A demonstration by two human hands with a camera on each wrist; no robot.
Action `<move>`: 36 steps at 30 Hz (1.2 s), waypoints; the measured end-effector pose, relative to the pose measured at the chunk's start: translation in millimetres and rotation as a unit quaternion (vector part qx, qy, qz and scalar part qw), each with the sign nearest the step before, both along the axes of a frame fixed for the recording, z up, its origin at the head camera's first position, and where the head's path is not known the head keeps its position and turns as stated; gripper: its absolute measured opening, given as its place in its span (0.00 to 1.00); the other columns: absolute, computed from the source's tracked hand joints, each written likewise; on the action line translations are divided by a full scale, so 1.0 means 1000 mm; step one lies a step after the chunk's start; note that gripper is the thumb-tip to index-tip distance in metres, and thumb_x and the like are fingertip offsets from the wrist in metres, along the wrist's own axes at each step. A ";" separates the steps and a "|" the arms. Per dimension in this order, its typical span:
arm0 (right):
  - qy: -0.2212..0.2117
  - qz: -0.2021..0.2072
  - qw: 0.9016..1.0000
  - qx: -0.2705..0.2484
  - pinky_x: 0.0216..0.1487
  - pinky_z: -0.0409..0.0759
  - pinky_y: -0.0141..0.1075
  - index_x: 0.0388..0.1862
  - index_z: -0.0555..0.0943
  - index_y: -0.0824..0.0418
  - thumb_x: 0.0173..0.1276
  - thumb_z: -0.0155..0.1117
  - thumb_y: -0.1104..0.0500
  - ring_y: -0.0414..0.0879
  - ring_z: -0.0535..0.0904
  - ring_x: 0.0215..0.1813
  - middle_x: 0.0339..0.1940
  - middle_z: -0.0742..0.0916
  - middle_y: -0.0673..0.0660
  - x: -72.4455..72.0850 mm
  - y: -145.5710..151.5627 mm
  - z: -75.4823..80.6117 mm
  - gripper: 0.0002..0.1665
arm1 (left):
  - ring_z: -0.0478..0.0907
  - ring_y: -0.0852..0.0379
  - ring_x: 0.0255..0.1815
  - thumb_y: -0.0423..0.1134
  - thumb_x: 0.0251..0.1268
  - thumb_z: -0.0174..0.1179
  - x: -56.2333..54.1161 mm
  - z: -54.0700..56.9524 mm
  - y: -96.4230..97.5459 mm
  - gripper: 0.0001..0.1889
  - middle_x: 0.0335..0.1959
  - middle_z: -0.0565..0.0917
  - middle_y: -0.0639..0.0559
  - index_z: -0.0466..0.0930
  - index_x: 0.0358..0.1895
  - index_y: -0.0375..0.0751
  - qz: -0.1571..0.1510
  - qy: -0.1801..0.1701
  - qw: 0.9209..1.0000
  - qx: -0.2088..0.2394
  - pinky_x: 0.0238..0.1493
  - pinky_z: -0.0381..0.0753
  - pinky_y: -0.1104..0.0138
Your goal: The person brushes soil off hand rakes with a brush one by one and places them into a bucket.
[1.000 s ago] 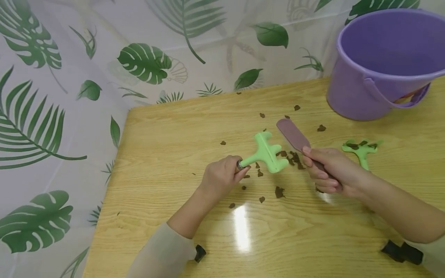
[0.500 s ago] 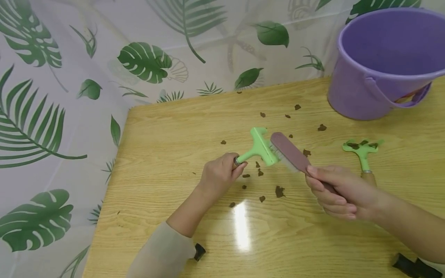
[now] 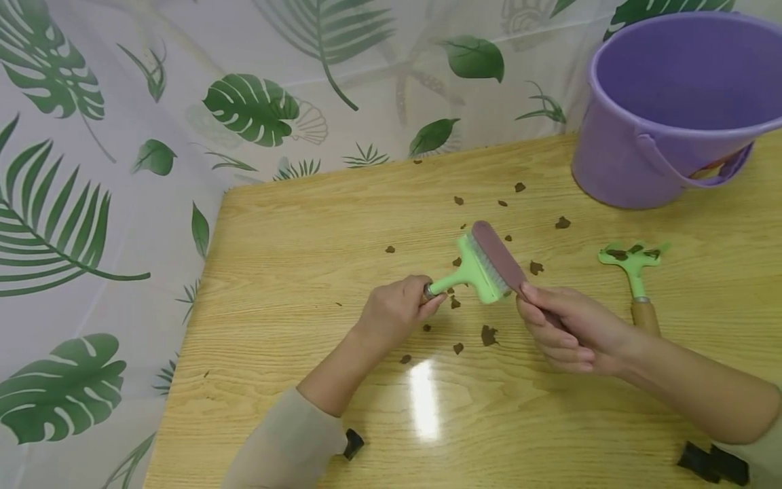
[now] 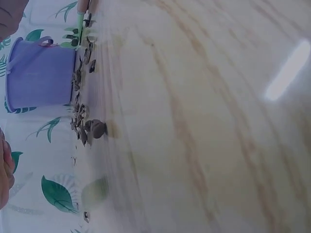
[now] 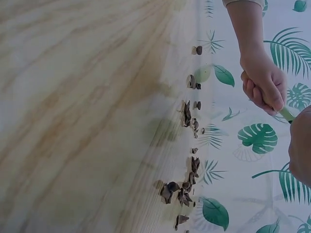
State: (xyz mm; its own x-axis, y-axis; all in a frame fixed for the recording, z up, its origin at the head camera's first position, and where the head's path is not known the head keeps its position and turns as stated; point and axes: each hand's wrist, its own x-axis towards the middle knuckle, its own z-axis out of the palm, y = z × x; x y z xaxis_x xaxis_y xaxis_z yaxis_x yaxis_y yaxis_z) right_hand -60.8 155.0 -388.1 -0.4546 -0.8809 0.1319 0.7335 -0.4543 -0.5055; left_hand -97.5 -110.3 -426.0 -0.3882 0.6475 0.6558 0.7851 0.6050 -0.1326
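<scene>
My left hand (image 3: 394, 309) grips the handle of a small green hand rake (image 3: 469, 272), its head raised above the wooden table. A mauve brush (image 3: 497, 255) is in my right hand (image 3: 568, 329), thumb along the handle. The pale bristles (image 3: 485, 261) lie against the toothed side of the rake head, covering its tines. In the right wrist view, my left hand (image 5: 262, 80) is curled around the rake handle, and part of my right hand (image 5: 302, 150) shows at the edge. Dark brown bits (image 3: 489, 335) are scattered on the table below both tools.
A purple bucket (image 3: 641, 163) stands at the back right. In front of it lies a second green rake (image 3: 635, 261) with a wooden handle (image 3: 645, 318) and brown bits on its head. A leaf-patterned sheet (image 3: 379, 88) hangs behind the wooden table (image 3: 275, 272).
The brush has come from beyond the rake head to its tines, bristles now against them. The rake has turned slightly. The scattered bits beneath and the bucket look unmoved.
</scene>
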 end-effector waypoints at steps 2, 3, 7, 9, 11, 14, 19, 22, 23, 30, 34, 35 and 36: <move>-0.004 -0.002 1.000 0.006 0.03 0.41 0.35 0.34 0.72 0.60 0.80 0.18 0.52 0.43 0.48 0.08 0.13 0.57 0.54 -0.002 -0.001 0.001 0.31 | 0.62 0.68 0.11 0.48 0.78 0.33 0.000 -0.001 0.000 0.23 0.15 0.72 0.55 0.71 0.34 0.33 -0.006 -0.002 1.000 -0.004 0.08 0.61 0.79; -0.004 -0.004 1.000 0.012 0.03 0.41 0.35 0.33 0.71 0.60 0.80 0.18 0.51 0.42 0.48 0.08 0.12 0.58 0.54 -0.004 -0.002 0.001 0.31 | 0.62 0.68 0.11 0.48 0.78 0.33 0.001 -0.001 0.000 0.23 0.15 0.72 0.56 0.71 0.34 0.33 -0.009 -0.003 1.000 -0.005 0.08 0.61 0.79; -0.004 -0.012 0.999 0.033 0.03 0.41 0.33 0.31 0.71 0.59 0.81 0.21 0.51 0.42 0.48 0.08 0.12 0.58 0.52 -0.010 -0.004 0.004 0.29 | 0.61 0.68 0.11 0.48 0.78 0.32 0.002 -0.004 0.001 0.24 0.15 0.71 0.57 0.71 0.33 0.34 -0.022 -0.012 1.000 -0.015 0.08 0.59 0.79; -0.014 -0.010 0.999 0.029 0.04 0.41 0.31 0.32 0.71 0.60 0.81 0.23 0.51 0.41 0.48 0.08 0.12 0.56 0.52 -0.016 -0.003 0.006 0.29 | 0.62 0.69 0.11 0.49 0.78 0.33 0.003 -0.003 0.003 0.23 0.15 0.71 0.57 0.71 0.33 0.36 -0.035 -0.013 0.999 -0.026 0.09 0.60 0.79; -0.028 -0.008 0.999 0.015 0.05 0.42 0.30 0.32 0.72 0.61 0.81 0.23 0.50 0.41 0.49 0.08 0.12 0.55 0.52 -0.023 -0.001 0.009 0.29 | 0.64 0.69 0.12 0.49 0.75 0.44 0.004 -0.001 0.006 0.19 0.17 0.72 0.58 0.72 0.33 0.37 -0.047 -0.014 0.998 -0.042 0.10 0.64 0.80; -0.053 -0.005 0.998 -0.025 0.05 0.42 0.28 0.33 0.72 0.63 0.81 0.24 0.50 0.40 0.49 0.08 0.12 0.55 0.51 -0.034 0.003 0.013 0.30 | 0.66 0.69 0.14 0.49 0.65 0.60 0.007 0.005 0.010 0.16 0.18 0.73 0.58 0.74 0.34 0.38 -0.053 -0.061 0.995 -0.061 0.12 0.67 0.79; -0.056 -0.001 0.996 -0.070 0.02 0.43 0.30 0.35 0.72 0.67 0.80 0.22 0.50 0.41 0.48 0.07 0.12 0.56 0.51 -0.042 0.010 0.018 0.31 | 0.58 0.68 0.14 0.44 0.63 0.62 0.012 0.017 0.013 0.11 0.15 0.67 0.59 0.73 0.30 0.41 -0.017 -0.276 0.960 -0.049 0.12 0.55 0.80; -0.044 -0.003 0.997 -0.066 0.02 0.43 0.30 0.35 0.72 0.67 0.80 0.21 0.51 0.41 0.48 0.07 0.12 0.55 0.52 -0.042 0.013 0.020 0.32 | 0.60 0.68 0.14 0.43 0.69 0.56 0.013 0.014 0.009 0.13 0.15 0.70 0.58 0.75 0.32 0.37 -0.027 -0.261 0.965 -0.026 0.13 0.56 0.80; -0.039 -0.004 0.997 -0.059 0.02 0.43 0.31 0.35 0.72 0.67 0.80 0.20 0.51 0.41 0.48 0.07 0.12 0.56 0.52 -0.041 0.013 0.021 0.32 | 0.61 0.67 0.14 0.45 0.72 0.52 0.012 0.012 0.008 0.15 0.15 0.71 0.57 0.75 0.34 0.35 -0.036 -0.236 0.971 -0.015 0.13 0.57 0.80; 0.071 -0.016 0.997 0.028 0.00 0.45 0.37 0.29 0.66 0.68 0.80 0.15 0.56 0.46 0.48 0.05 0.11 0.57 0.58 -0.025 0.020 0.023 0.30 | 0.61 0.66 0.15 0.50 0.76 0.32 0.011 0.003 0.004 0.27 0.16 0.72 0.54 0.73 0.39 0.28 -0.078 -0.220 0.970 0.074 0.15 0.60 0.81; 0.181 -0.050 0.973 0.135 -0.01 0.50 0.38 0.27 0.63 0.68 0.79 0.17 0.63 0.51 0.48 0.04 0.10 0.59 0.61 -0.017 0.024 0.027 0.26 | 0.61 0.65 0.15 0.50 0.76 0.33 0.012 0.004 0.003 0.26 0.16 0.71 0.53 0.71 0.39 0.28 -0.093 -0.256 0.956 0.105 0.16 0.62 0.81; 0.206 -0.056 0.964 0.157 -0.01 0.51 0.38 0.27 0.63 0.68 0.79 0.18 0.64 0.51 0.48 0.04 0.09 0.59 0.62 -0.016 0.025 0.027 0.25 | 0.61 0.65 0.15 0.50 0.76 0.33 0.012 0.004 0.002 0.26 0.16 0.71 0.53 0.71 0.39 0.28 -0.096 -0.263 0.954 0.109 0.16 0.62 0.81; 0.227 -0.059 0.955 0.184 -0.01 0.53 0.37 0.28 0.64 0.68 0.79 0.19 0.65 0.52 0.49 0.04 0.09 0.60 0.62 -0.015 0.026 0.028 0.24 | 0.61 0.65 0.15 0.50 0.76 0.33 0.012 0.003 0.002 0.26 0.16 0.71 0.52 0.71 0.39 0.28 -0.100 -0.273 0.950 0.113 0.17 0.62 0.81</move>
